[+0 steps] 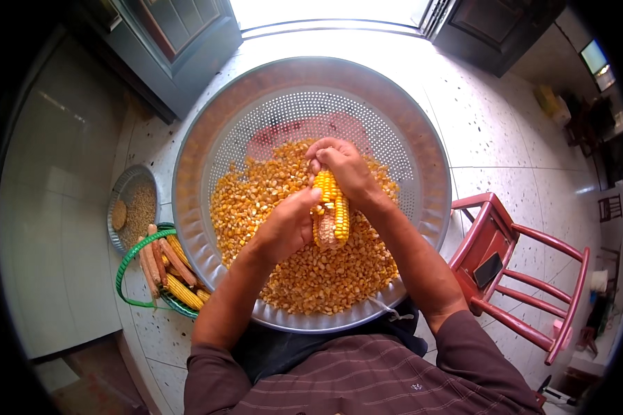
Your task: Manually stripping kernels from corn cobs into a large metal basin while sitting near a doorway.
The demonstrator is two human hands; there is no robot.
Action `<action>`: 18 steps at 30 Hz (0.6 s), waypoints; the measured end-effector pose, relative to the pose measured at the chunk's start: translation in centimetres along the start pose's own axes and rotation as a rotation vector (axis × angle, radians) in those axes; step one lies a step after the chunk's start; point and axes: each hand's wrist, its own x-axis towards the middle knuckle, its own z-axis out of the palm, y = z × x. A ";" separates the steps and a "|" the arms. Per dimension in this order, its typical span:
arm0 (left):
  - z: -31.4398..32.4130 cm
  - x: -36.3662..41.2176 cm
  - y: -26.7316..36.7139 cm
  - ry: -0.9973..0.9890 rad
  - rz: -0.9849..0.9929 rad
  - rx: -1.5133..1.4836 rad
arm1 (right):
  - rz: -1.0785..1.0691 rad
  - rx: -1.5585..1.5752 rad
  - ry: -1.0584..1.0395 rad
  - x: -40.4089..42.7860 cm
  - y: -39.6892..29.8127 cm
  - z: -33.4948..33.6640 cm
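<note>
Both hands hold a partly shelled corn cob (334, 210) above a heap of loose corn kernels (322, 285). My left hand (289, 223) grips its left side, with the thumb near the upper rows. At its upper end, my right hand (342, 165) curls round it. Yellow kernels remain on the top and right side, while bare cob shows at the lower middle. The kernels lie in a large round metal sieve pan (420, 104) with a perforated bottom. Through the holes of the pan something reddish shows.
Left of the pan, a green basket (127, 259) holds corn cobs, some bare, near a small metal tray of grain (115, 236). A red wooden chair (540, 282) stands at right with a phone (488, 270) on it. Dark doors (187, 57) flank the bright doorway.
</note>
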 end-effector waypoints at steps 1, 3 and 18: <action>-0.2 -0.1 -0.2 0.001 0.001 0.000 | 0.000 0.000 -0.001 0.1 0.2 0.1; -0.2 -0.1 -0.6 0.028 0.049 0.049 | -0.047 -0.082 0.012 0.2 0.5 0.3; -0.1 0.3 -0.9 0.104 0.033 0.163 | -0.149 -0.230 0.013 0.0 0.4 0.8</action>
